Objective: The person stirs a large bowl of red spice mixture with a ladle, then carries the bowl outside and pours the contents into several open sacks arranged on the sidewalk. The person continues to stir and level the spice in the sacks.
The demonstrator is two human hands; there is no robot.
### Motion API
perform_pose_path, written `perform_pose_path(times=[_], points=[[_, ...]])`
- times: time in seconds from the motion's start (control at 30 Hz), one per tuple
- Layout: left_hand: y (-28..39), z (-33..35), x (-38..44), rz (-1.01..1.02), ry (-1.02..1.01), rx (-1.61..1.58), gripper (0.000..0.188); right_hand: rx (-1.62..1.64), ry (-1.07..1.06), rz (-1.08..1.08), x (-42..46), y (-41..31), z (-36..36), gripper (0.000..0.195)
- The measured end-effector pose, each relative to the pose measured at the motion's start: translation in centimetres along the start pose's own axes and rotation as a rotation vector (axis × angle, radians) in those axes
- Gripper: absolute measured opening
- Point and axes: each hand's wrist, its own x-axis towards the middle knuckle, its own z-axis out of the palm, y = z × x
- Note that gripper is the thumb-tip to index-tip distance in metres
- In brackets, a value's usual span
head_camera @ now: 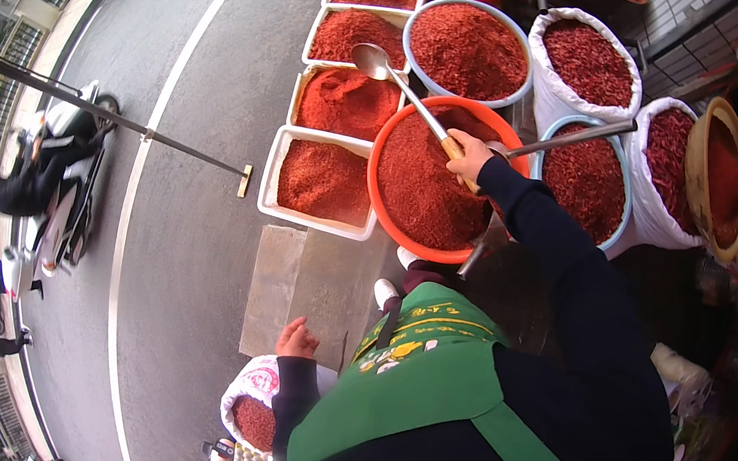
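My right hand (pixel 469 159) grips the wooden handle of a metal ladle (pixel 426 113) above an orange plastic basin (pixel 376 180) heaped with red chili flakes (pixel 422 181). The ladle's bowl (pixel 370 60) reaches over the white trays on the left and looks bare of flakes. A metal bar (pixel 570 139) slants up behind the hand; what it belongs to is partly hidden by my sleeve. Near my green apron (pixel 413 401), my left hand (pixel 299 339) hangs with nothing in it, its fingers partly curled, above a white sack (pixel 254 377) holding red flakes.
White trays (pixel 315 222) of ground chili line the road edge. Blue-rimmed basins (pixel 411 53) and white sacks (pixel 540 76) of dried chili stand beyond and to the right. A tilted tan basin (pixel 730 250) leans at far right. On the road (pixel 184 272), a person rides a scooter (pixel 59 205).
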Motion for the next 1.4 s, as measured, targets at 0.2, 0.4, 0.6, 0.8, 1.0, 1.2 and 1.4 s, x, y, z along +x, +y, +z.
perform_pose_path(times=[0.2, 0.4, 0.6, 0.8, 1.0, 1.2, 1.4], points=[[-4.3, -4.0, -4.4, -0.064, 0.203, -0.186, 0.023, -0.678, -0.031, -0.055, 11.2, 1.6, 4.7, 0.054], [-7.9, -6.6, -7.1, -0.142, 0.193, -0.209, 0.031, -1.133, -0.088, -0.027, 19.9, 2.7, 5.8, 0.058], [-7.0, -4.6, -6.6, -0.169, 0.257, -0.299, 0.029, -0.698, 0.045, 0.222, 23.6, 7.8, 3.6, 0.050], [-5.2, -3.5, -5.8, -0.130, 0.319, -0.295, 0.028, -0.073, -0.208, 0.358, 22.7, 7.6, 5.8, 0.013], [-5.4, -4.2, -4.9, -0.132, 0.218, -0.274, 0.029, 0.814, -0.166, 0.452, 20.8, 6.6, 11.0, 0.009], [-2.5, -2.6, -3.6, -0.137, 0.256, -0.180, 0.028, 1.479, -0.307, 0.423, 17.4, 7.9, 9.6, 0.013], [-1.2, -3.9, -2.6, -0.089, 0.156, -0.065, 0.022, 1.554, -0.405, 0.261, 12.3, 6.4, 9.2, 0.030]])
